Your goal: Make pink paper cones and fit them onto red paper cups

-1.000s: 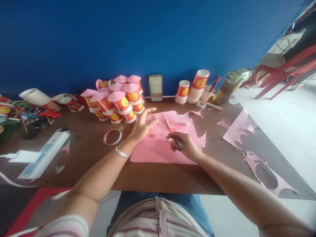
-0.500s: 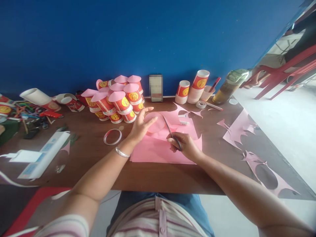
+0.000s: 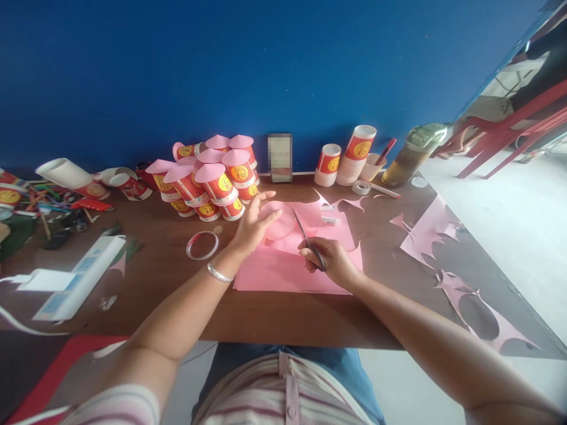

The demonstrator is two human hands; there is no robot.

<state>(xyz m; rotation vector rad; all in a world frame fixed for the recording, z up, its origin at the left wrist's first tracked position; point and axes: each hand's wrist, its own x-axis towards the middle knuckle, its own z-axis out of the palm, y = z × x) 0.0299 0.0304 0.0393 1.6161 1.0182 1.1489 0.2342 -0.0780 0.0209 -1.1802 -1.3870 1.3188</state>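
My left hand (image 3: 254,223) grips a round pink paper piece (image 3: 280,221) that is lifted off a pink paper sheet (image 3: 283,271) on the brown table (image 3: 177,283). My right hand (image 3: 330,260) is closed on a pair of scissors (image 3: 308,239); the blades point up towards the round piece's right edge. A small glue stick (image 3: 330,220) lies on the pink paper just beyond the scissors.
A heap of red and yellow paper cups with pink cone lids (image 3: 208,177) lies behind my left hand. A tape ring (image 3: 201,244), a white power strip (image 3: 77,277), stacked cups (image 3: 354,153), a bottle (image 3: 411,152) and pink paper offcuts (image 3: 469,295) are on the table.
My left hand has lifted the round pink piece up from the sheet and turned it slightly. The scissors stay almost in place beside it.
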